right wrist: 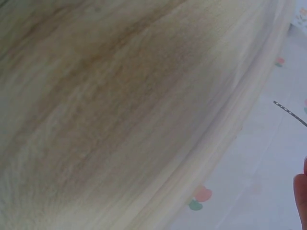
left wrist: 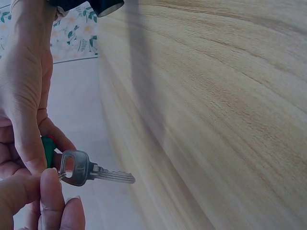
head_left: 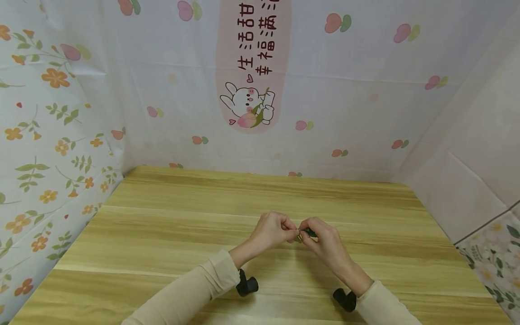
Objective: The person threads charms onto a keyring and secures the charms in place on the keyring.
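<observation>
A silver metal key [left wrist: 76, 167] hangs from a thin ring [left wrist: 62, 176], its toothed blade pointing away from the fingers over the table. My left hand [head_left: 273, 229] pinches the ring between thumb and fingertip, close beside the key's head. Opposite it, my right hand [head_left: 327, 241] holds a small green piece [left wrist: 48, 149], mostly hidden behind its thumb. Both sets of fingertips meet above the middle of the table. In the right wrist view only the key's blade [right wrist: 290, 113] and a fingertip [right wrist: 301, 191] show at the right edge.
A wood-grain table [head_left: 162, 225] lies under both hands. Black wrist cameras sit at the left wrist [head_left: 247, 283] and right wrist [head_left: 345, 299]. Behind the table hangs a white printed cloth [head_left: 170, 90], with a flowered cloth [head_left: 36, 180] on the left.
</observation>
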A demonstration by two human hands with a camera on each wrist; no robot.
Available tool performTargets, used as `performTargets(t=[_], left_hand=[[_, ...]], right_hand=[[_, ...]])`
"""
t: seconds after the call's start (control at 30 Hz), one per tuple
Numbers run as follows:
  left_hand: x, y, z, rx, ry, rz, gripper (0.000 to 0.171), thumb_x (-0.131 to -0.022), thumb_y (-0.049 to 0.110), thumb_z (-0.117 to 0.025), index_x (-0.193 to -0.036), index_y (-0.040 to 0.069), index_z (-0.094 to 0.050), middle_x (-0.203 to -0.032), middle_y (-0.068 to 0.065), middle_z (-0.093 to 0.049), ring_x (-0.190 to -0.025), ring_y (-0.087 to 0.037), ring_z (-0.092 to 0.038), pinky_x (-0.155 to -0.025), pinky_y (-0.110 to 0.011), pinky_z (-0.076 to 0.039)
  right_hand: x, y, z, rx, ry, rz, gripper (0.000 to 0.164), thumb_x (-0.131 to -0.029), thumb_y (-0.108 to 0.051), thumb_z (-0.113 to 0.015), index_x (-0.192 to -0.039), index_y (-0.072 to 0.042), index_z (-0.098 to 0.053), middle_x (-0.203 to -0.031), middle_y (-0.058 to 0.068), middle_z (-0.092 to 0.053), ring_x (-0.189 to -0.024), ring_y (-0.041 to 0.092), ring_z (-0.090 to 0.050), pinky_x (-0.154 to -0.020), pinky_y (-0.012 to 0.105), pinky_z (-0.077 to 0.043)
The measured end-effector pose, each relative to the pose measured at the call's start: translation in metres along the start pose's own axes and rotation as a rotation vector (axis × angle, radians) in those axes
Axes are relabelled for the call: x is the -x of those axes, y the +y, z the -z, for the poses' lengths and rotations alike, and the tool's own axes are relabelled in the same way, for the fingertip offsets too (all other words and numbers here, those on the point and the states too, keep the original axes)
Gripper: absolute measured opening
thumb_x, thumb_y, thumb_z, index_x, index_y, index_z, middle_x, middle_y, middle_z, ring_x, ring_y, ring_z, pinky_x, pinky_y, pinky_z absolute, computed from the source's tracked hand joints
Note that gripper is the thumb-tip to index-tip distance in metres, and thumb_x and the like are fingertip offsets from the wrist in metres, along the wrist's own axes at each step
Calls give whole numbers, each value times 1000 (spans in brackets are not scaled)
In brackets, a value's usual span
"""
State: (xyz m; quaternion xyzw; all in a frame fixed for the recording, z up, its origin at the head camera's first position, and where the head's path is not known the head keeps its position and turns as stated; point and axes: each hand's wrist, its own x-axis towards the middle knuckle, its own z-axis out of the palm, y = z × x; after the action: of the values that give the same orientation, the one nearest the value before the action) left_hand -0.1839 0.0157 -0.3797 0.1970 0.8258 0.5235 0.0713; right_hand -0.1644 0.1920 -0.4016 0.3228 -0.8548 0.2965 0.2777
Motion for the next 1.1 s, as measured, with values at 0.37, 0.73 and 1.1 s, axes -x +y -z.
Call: performTargets(t=[0.37, 0.73, 1.1], left_hand=[[-1, -1, -5, -10, 32, 38, 8, -77, 6, -69, -72, 10, -72, -59, 2, -68, -58, -17, -66, -42, -17, -32], [0, -2, -6, -26, 67, 9, 9, -75, 3, -67, -70, 9, -70, -59, 3, -66, -52, -9, -60, -42, -17, -36], [-1, -4, -10, -157, 154, -141, 7, -74, 3, -68, -70, 9, -70, -62, 1, -67, -47, 5, -50, -43, -15, -39]], right_hand=[[1, 0, -1, -4, -13, -5, 27, -71, 12, -71, -80, -10, -58, -78, -3, -62, -70, 5, -59, -57, 26, -53], [-2, -5, -1, 10, -50, -105, 23, -75, 8, -69, -79, -11, -58, -77, -3, -61, -68, 3, -56, -57, 20, -49], [-8, -12, -4, -93, 4, -407, 22, -73, 9, -63, -74, -12, -57, -71, -3, -63, -65, 3, -53, -58, 20, -47]])
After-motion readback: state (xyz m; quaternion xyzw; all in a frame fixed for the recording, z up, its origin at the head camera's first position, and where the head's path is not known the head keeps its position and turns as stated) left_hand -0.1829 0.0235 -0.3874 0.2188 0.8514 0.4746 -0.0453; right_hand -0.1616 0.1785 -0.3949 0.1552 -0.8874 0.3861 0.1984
